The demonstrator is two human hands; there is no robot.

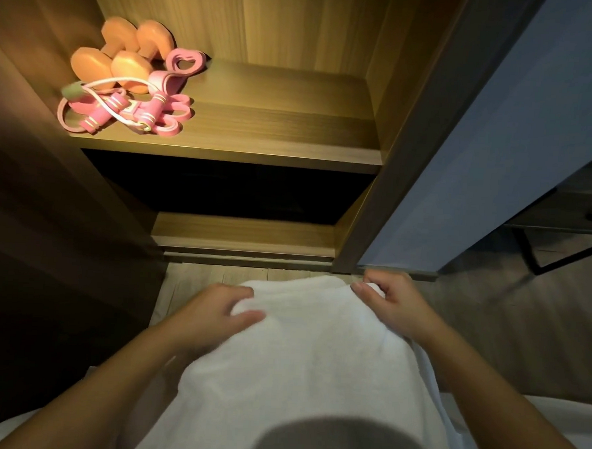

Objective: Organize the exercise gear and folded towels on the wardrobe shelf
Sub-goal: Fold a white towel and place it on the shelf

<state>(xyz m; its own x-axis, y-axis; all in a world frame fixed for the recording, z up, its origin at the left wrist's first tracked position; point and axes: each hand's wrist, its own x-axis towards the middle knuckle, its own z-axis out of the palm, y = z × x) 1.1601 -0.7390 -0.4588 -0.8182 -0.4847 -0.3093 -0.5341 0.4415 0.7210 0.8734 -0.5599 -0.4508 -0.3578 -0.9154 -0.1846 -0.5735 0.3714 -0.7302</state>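
The lit wooden wardrobe shelf (276,120) is up ahead of you, and the big white terry towel (315,355) lies low in front of you, well short of it. Your left hand (211,312) grips its left fold between thumb and fingers, and your right hand (391,301) pinches the far right corner. Two orange dumbbells (121,54) sit back-left on the shelf, with tangled pink resistance bands (129,112) just in front of them.

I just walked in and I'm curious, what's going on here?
A person is holding a white towel in front of an open wardrobe. The left hand grips one edge and the right hand pinches a corner. On the lit shelf, two orange dumbbells and a tangle of pink bands sit at the left. No towel is on that shelf yet.
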